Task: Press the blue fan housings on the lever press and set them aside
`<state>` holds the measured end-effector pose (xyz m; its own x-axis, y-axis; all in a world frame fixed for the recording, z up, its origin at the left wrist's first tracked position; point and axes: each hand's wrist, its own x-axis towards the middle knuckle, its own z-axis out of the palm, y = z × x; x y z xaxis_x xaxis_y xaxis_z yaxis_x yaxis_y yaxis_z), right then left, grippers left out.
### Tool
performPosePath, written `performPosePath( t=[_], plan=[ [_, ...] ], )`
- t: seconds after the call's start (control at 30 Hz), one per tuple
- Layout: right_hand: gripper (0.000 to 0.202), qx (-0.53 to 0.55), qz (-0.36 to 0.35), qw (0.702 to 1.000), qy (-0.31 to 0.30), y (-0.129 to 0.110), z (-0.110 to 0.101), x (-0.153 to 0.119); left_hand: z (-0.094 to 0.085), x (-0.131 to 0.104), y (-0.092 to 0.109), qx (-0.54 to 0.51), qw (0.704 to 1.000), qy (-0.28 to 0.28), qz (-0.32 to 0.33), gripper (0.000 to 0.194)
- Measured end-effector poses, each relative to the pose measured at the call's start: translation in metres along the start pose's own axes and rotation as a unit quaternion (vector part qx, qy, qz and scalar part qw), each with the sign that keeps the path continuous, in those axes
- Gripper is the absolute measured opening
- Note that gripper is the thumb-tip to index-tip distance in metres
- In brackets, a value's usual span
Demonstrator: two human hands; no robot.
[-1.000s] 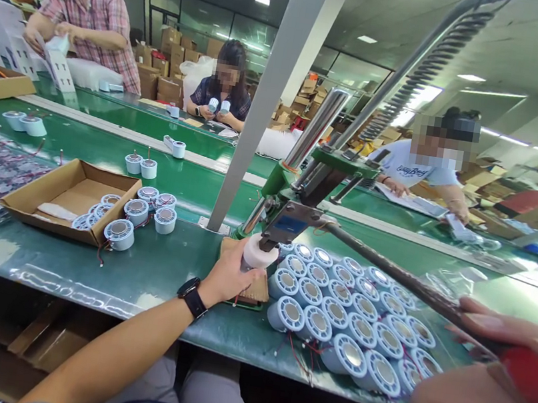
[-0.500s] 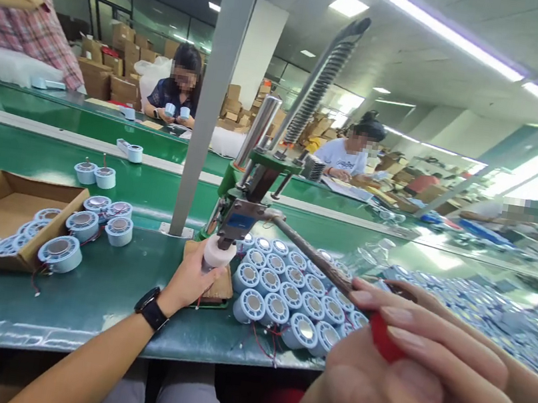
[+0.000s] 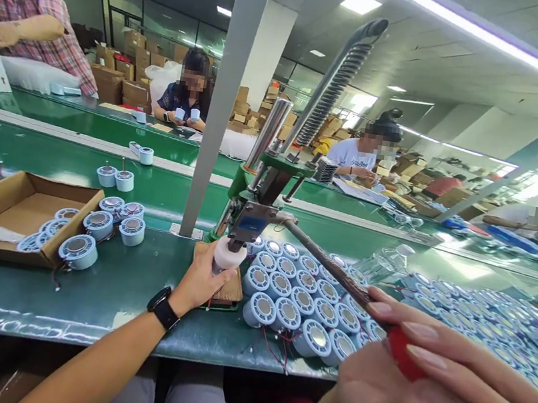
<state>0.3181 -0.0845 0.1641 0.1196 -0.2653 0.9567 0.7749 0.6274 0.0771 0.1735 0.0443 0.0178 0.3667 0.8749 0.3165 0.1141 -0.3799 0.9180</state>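
A hand-operated press (image 3: 252,219) with a spring and a long lever stands on the green bench. My left hand (image 3: 202,276), a black watch on its wrist, is closed around a white cylindrical piece (image 3: 230,254) beneath the press's ram. The ram meets the top of this piece; what lies under it is mostly hidden by my fingers. My right hand (image 3: 433,388) grips the lever (image 3: 325,261) by its red knob (image 3: 405,353), close to the camera. Right of the press base, light-blue round motor housings (image 3: 302,301) with metal centres and thin red wires stand in rows.
A cardboard tray (image 3: 20,205) on the left holds several housings, with more (image 3: 78,251) beside it. A grey post (image 3: 230,88) rises behind the press. A clear plastic bottle (image 3: 386,263) lies among the housings. Co-workers (image 3: 187,91) sit or stand across the conveyor.
The whole view has shifted, so the bench appears slightly farther right. Both hands keep their grips, and the lever looks nearly unchanged. A co-worker at the far left now holds a white box.
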Motion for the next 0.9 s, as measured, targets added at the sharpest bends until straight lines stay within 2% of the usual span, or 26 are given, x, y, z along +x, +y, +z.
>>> performPosePath(
  t=[0.13,0.27,0.37,0.43,0.53,0.63,0.77,0.9],
  plan=[
    [0.017,-0.005,0.063,0.997,-0.038,-0.007,-0.006,-0.005,-0.001,0.000,0.001,-0.007,1.000,0.000,0.002,0.061],
    [0.019,-0.016,0.051,0.998,-0.042,-0.005,-0.016,-0.009,-0.001,-0.001,0.004,-0.015,1.000,-0.004,0.002,0.063],
    [0.023,-0.027,0.040,0.996,-0.071,-0.002,-0.019,-0.010,-0.002,-0.001,0.006,-0.014,1.000,-0.006,0.000,0.062],
    [0.023,-0.030,0.044,0.997,-0.055,-0.005,-0.017,-0.010,-0.002,-0.001,0.006,-0.020,1.000,-0.010,-0.002,0.064],
    [0.014,-0.059,0.090,0.994,0.006,-0.014,-0.007,-0.009,-0.003,-0.001,0.004,-0.038,0.999,-0.014,0.001,0.068],
    [0.024,-0.117,0.128,0.985,0.019,-0.022,0.003,-0.006,-0.004,-0.001,0.000,-0.059,0.998,-0.023,0.006,0.070],
    [0.041,-0.144,0.128,0.980,0.047,-0.023,0.008,-0.006,-0.003,0.000,-0.005,-0.075,0.997,-0.031,0.007,0.072],
    [0.042,-0.130,0.105,0.985,0.048,-0.011,-0.003,-0.009,-0.004,0.000,-0.003,-0.078,0.997,-0.030,-0.001,0.071]
  ],
)
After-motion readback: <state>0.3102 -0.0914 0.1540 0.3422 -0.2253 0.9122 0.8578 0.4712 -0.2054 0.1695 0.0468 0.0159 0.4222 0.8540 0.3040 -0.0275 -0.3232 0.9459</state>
